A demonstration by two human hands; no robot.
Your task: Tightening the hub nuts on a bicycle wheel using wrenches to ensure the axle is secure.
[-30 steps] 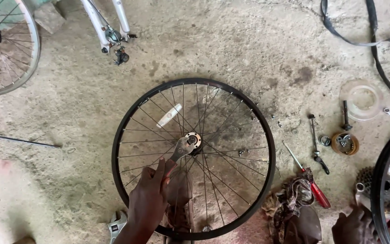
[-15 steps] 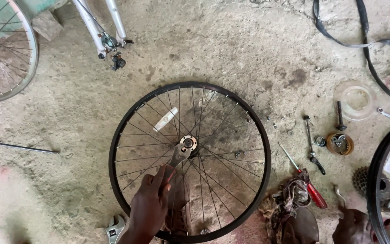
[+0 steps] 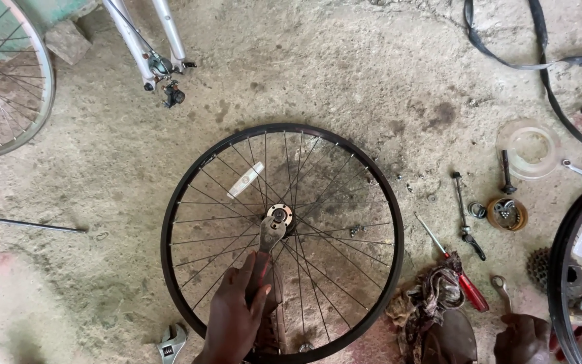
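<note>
Red-handled screwdriver (image 3: pixel 463 275), rag (image 3: pixel 432 300) near floor's right edge; adjustable wrench (image 3: pixel 171 344) at bottom edge; bike fork (image 3: pixel 149 44) at top edge.

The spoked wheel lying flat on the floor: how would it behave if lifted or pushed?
The spoked wheel is probably light for its size, being mostly open spokes. Lying flat, it should slide rather than roll. The left hand holds a wrench on its hub, so it may pivot.

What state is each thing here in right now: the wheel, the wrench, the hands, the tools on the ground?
Wheel: flat on the floor, no tyre.
Flat wrench: head on the hub, handle gripped.
Left hand: fingers closed around the wrench handle.
Right hand: low at the frame edge, grip unclear.
Red-handled screwdriver: lying loose.
Adjustable wrench: lying unused.
</note>
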